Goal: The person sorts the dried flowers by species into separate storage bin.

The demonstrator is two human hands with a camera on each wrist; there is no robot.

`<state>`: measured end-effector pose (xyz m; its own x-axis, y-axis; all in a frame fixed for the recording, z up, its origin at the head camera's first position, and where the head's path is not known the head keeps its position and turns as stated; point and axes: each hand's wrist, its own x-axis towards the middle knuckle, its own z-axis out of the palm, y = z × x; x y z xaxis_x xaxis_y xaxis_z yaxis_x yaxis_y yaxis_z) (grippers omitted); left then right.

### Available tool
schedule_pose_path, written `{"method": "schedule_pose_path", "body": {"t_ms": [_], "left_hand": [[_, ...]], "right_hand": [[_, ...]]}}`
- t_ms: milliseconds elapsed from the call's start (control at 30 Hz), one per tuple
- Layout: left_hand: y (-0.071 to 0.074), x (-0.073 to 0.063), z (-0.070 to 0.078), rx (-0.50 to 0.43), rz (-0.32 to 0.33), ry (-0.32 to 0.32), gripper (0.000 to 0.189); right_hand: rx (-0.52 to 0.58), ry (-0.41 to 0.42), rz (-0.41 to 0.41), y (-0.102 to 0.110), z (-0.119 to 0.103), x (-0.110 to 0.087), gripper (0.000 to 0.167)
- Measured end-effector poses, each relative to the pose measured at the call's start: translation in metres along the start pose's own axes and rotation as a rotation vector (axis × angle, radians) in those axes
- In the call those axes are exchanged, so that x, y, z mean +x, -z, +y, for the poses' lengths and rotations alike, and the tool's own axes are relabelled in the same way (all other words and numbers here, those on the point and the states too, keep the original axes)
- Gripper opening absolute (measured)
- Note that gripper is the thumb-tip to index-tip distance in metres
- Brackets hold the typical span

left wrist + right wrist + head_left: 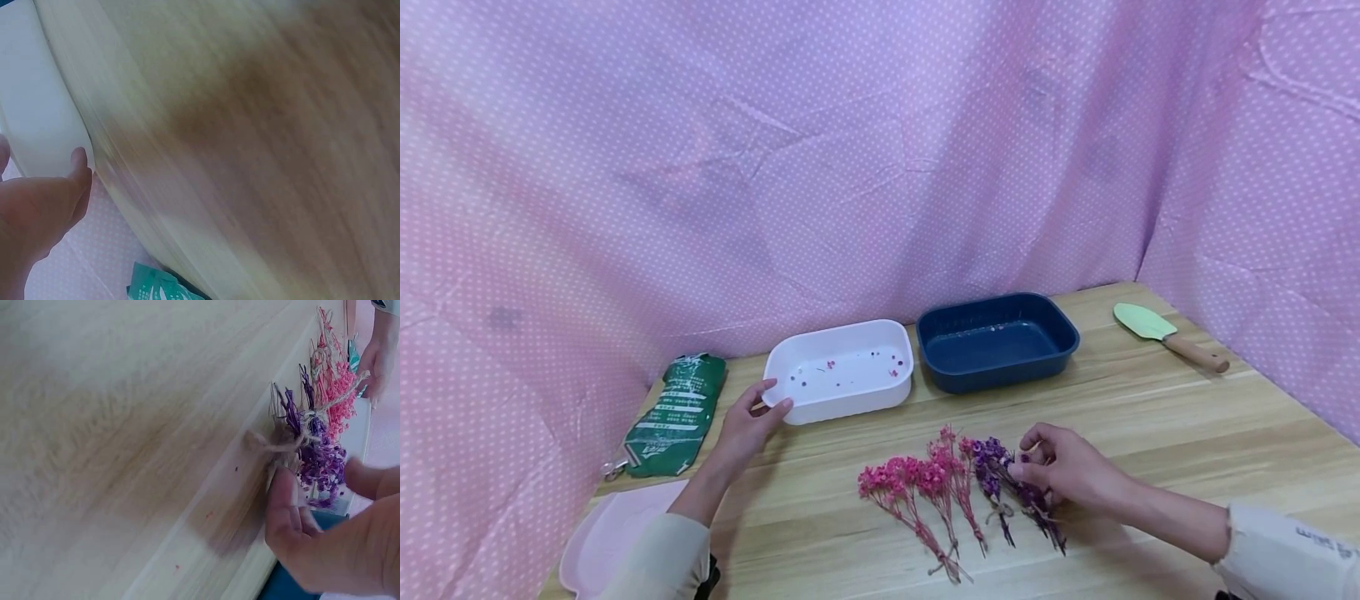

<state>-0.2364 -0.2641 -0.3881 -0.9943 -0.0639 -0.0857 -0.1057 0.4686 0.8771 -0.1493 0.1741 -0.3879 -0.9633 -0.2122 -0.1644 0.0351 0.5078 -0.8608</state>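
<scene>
My left hand (748,429) holds the left front corner of a white tub (850,408), thumb on the outer wall and a finger at the rim. Loose petals and small dark bits lie inside it. On the table, my right hand (1071,471) has curled fingers around the flower heads of a bunch of purple dried flowers (1047,517); the hand partly covers it. Another purple bunch (988,468) lies just left, tied with twine. Beside that are several bunches of pink dried flowers (895,479). In the right wrist view, purple heads (322,469) sit between thumb and fingers.
Right of the white tub stands a dark blue tub (1000,375). A trowel (1150,323) with a green blade and wooden handle lies far right. At left are a green bag (681,417) and a pale pink board (613,525). Pink dotted cloth (850,167) hangs behind the wooden table.
</scene>
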Motion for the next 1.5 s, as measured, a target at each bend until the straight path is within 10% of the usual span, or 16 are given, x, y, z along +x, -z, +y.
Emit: {"method": "schedule_pose_path", "body": {"t_ms": [200, 500, 800, 1500], "left_hand": [[0.001, -0.001, 0.001, -0.005, -0.016, 0.005, 0.07], [0.001, -0.003, 0.002, 0.001, -0.025, 0.011, 0.075], [0.002, 0.0, 0.001, 0.005, -0.021, 0.01, 0.069], [0.0, -0.003, 0.005, -0.012, -0.015, 0.021, 0.066]], "right_hand": [[0.043, -0.001, -0.12, 0.002, 0.003, -0.002, 0.076], [0.008, 0.03, -0.128, 0.001, 0.005, -0.005, 0.023], [-0.106, 0.154, -0.079, 0.012, -0.007, -0.005, 0.013], [0.276, 0.089, -0.108, 0.021, -0.039, 0.023, 0.024]]}}
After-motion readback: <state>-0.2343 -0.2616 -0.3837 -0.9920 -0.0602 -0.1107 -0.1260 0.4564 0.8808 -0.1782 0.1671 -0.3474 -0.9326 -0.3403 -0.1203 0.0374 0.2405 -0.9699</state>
